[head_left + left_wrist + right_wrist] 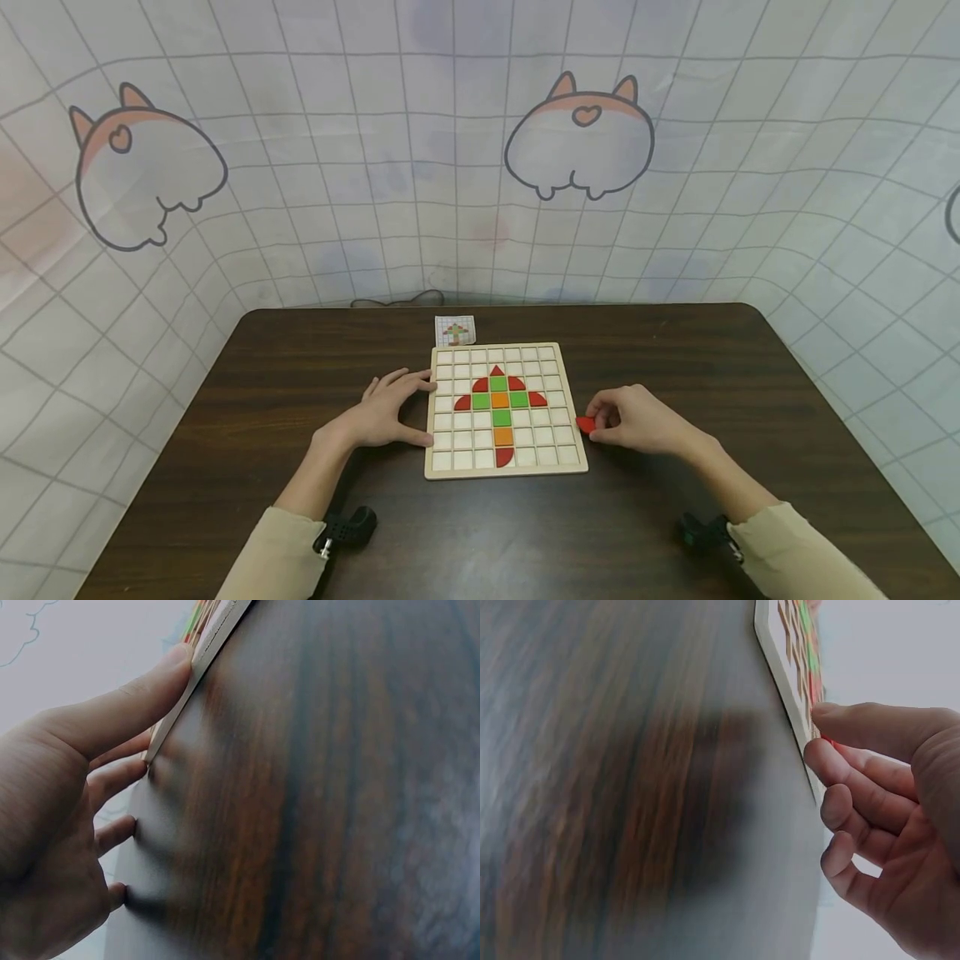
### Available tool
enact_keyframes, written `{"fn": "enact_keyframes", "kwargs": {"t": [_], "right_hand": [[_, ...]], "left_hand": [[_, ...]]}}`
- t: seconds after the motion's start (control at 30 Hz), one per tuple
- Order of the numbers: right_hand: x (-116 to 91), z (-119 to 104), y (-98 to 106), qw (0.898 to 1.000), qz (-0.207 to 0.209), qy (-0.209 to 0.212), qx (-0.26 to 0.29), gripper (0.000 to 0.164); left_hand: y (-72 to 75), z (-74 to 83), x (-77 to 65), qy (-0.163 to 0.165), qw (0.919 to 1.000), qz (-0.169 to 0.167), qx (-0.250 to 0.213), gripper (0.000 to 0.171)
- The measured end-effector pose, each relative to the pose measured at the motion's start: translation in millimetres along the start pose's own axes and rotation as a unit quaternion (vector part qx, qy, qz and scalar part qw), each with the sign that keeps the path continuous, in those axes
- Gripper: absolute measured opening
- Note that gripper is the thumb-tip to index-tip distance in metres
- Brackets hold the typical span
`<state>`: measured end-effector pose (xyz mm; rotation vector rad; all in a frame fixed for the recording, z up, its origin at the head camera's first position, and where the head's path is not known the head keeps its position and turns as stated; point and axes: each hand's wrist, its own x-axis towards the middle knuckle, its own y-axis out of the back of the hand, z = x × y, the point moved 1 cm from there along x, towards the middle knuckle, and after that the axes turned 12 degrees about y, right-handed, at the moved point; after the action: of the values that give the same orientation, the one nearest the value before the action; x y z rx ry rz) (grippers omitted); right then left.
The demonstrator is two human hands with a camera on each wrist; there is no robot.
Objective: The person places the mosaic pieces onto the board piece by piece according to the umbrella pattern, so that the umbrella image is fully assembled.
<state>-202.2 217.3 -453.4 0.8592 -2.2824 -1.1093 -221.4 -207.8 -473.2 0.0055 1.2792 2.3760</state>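
A square wooden grid board (462,439) lies on the table. Red, green and orange tiles fill some of its cells, including a red triangle (497,372), red quarter-rounds (537,399) and an orange square (502,436). My left hand (380,414) touches the board's left edge, thumb and fingers spread apart; the left wrist view has the thumb (142,701) against the rim. Just beyond the board's right edge, my right hand (641,419) pinches a red tile with a curved side (585,425). In the right wrist view, fingers hide most of that tile.
Behind the board is a small card (454,331) printed with a similar coloured pattern. The dark wooden table (645,533) meets a white grid-patterned cloth (420,167) at its back. A thin black cable (397,301) runs along the rear edge.
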Motion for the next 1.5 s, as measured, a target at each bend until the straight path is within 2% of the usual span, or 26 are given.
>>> {"fn": "enact_keyframes", "kwargs": {"t": [0.83, 1.1, 1.5], "right_hand": [[51, -44, -38, 0.997, -0.050, 0.052, -0.001, 0.018], [64, -60, -50, 0.994, -0.063, 0.092, -0.003, 0.016], [76, -75, -65, 0.993, -0.072, 0.096, -0.003, 0.016]], "left_hand": [[-1.1, -1.1, -2.0, 0.001, 1.0000, 0.001, -0.003, 0.082], [0.0, -0.3, -1.4, -0.001, 1.0000, -0.001, -0.003, 0.081], [0.2, 1.1, -1.0, 0.001, 1.0000, 0.000, -0.002, 0.081]]}}
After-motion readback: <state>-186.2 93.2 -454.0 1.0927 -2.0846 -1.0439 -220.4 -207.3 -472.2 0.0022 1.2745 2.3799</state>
